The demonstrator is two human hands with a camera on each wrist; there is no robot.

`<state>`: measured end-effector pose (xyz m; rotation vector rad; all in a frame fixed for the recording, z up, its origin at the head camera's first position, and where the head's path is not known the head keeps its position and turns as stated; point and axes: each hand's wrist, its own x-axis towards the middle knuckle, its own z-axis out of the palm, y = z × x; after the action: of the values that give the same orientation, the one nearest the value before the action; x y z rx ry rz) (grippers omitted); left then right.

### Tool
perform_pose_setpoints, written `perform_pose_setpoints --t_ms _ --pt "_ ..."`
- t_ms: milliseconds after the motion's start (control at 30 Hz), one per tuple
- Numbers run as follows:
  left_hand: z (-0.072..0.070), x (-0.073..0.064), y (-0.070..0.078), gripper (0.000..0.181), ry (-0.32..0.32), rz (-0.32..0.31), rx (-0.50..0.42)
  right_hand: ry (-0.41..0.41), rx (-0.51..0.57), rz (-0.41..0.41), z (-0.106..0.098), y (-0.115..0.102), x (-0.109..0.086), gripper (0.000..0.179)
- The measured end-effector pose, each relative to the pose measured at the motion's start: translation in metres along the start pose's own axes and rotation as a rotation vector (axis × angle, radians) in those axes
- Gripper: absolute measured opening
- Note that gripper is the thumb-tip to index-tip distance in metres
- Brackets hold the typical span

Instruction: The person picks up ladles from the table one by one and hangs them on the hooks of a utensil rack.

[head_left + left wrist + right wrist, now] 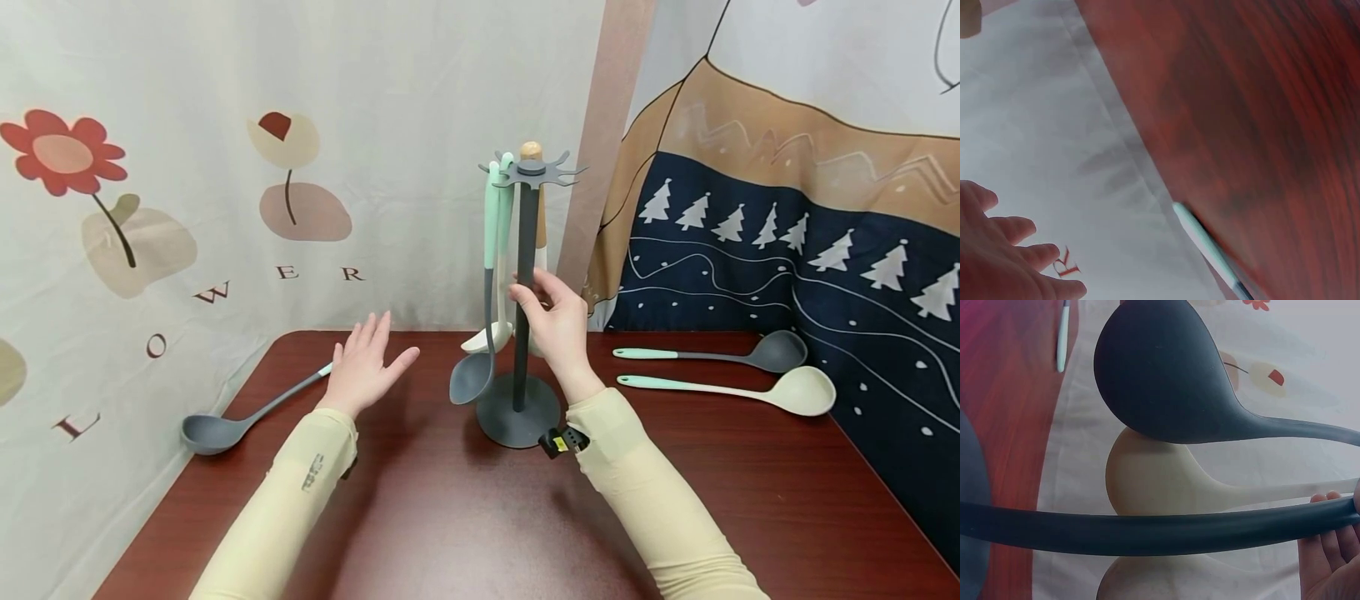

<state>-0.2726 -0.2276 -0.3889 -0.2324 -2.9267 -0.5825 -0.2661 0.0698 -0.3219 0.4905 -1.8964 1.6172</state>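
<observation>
A dark grey utensil stand [527, 233], with a round base and a hooked top, stands upright on the table. My right hand [555, 325] grips its pole about halfway up, thumb on one side and fingers on the other. From its hooks hang a grey ladle [471, 379] with a mint handle, a cream spoon-like utensil [480, 342] with a mint handle, and one with a wooden handle [531, 151], partly hidden behind the pole. My left hand [360, 371] is spread with straight fingers, holding nothing. It overlaps the mint handle end [1207, 247] of a grey ladle [213, 433] on the table's left.
On the right of the reddish-brown table [465, 517] lie a grey ladle-like utensil [780, 352] and a cream ladle [802, 392], both with mint handles pointing left. A printed curtain [420, 167] hangs behind the table's far edge.
</observation>
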Motion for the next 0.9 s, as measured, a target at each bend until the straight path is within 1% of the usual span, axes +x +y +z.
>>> perform_pose_setpoints --t_ms 300,433,733,900 --pt "-0.002 0.0 -0.019 0.099 -0.051 -0.062 0.034 -0.001 0.002 0.012 0.001 0.0 0.0 0.024" --pt "-0.002 0.0 -0.027 0.101 -0.053 -0.087 0.027 -0.001 0.0 0.01 0.001 0.001 0.0 0.024" --pt "-0.002 -0.004 -0.051 0.104 -0.068 -0.147 0.048 -0.004 -0.015 0.012 0.001 0.001 0.0 0.023" --pt "-0.002 -0.006 -0.059 0.105 -0.076 -0.168 0.051 -0.003 -0.011 0.011 0.0 0.001 0.0 0.023"
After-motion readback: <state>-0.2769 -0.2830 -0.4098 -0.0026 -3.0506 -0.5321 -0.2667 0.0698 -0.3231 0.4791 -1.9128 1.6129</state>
